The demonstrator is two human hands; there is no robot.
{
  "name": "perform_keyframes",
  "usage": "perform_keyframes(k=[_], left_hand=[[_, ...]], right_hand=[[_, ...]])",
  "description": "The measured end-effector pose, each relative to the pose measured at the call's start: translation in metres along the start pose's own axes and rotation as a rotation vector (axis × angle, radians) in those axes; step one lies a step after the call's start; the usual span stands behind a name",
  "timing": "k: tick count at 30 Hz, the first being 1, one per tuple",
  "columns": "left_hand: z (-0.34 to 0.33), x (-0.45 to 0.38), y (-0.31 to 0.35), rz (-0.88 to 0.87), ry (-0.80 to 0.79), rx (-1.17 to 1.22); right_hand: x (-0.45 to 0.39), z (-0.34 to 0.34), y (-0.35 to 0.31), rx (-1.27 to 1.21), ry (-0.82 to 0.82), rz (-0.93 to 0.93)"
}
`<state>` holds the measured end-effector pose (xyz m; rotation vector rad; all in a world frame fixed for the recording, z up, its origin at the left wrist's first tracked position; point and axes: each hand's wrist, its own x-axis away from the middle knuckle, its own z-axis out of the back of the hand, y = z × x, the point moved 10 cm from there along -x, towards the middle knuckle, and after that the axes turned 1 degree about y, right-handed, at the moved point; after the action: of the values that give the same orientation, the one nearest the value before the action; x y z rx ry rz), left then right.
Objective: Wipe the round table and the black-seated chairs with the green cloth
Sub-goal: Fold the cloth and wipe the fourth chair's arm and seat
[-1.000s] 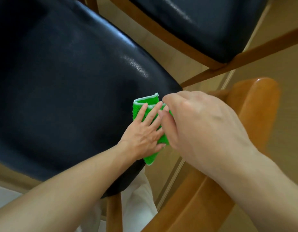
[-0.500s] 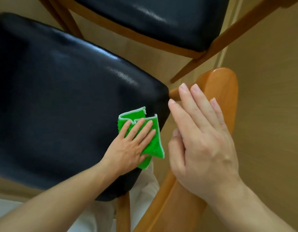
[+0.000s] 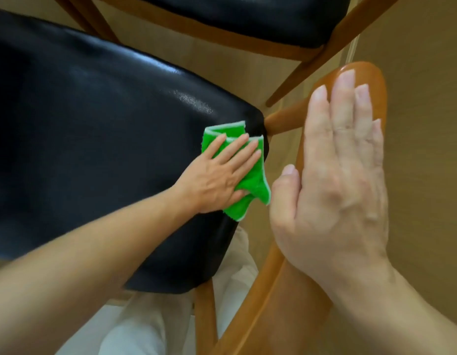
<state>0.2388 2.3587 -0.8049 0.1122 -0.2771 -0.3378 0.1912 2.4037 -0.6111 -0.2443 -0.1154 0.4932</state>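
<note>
Both forearms are seen bare, with no sleeves, watch or rings visible. The left hand [image 3: 217,179] and right hand [image 3: 335,190] are ungloved. White trousers [image 3: 145,329] are worn below.

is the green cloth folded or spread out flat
Folded: the green cloth shows doubled layers and two edge loops under the left hand on the black seat.

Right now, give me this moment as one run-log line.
step: wiping seat | left hand: flat on cloth | right hand: flat on chair back
</note>
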Motion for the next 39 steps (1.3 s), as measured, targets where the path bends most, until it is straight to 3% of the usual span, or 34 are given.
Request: perform_keyframes(k=[4, 8, 11, 14, 19, 24, 31, 39], left_hand=[[0.004, -0.031, -0.026, 0.112, -0.016, -0.024], [0.001, -0.013, 0.006, 0.157, 0.037, 0.024], [-0.021, 0.027, 0.053, 0.006, -0.011, 0.082], [-0.053, 0.099, 0.089, -0.186, -0.196, 0.086], [-0.085, 0.196, 0.078, -0.347, -0.423, 0.109], [-0.084, 0.190, 0.071, -0.422, -0.495, 0.129], [-0.042, 0.084, 0.053, -0.318, -0.206, 0.073], [-0.005, -0.005, -0.001, 0.027, -0.007, 0.050]], right_hand=[[-0.001, -0.001, 0.002, -0.014, -0.017, -0.023], [0.000, 0.001, 0.006, -0.014, -0.016, -0.029], [0.000, 0.001, 0.005, -0.025, -0.019, -0.035], [0.000, 0.001, 0.004, -0.025, -0.018, -0.029], [0.000, 0.001, 0.002, -0.022, -0.020, -0.030], [0.000, 0.000, 0.000, -0.008, -0.035, -0.023], [0.001, -0.001, 0.000, 0.011, -0.027, -0.017], [0.003, -0.001, 0.002, 0.021, 0.009, -0.021]])
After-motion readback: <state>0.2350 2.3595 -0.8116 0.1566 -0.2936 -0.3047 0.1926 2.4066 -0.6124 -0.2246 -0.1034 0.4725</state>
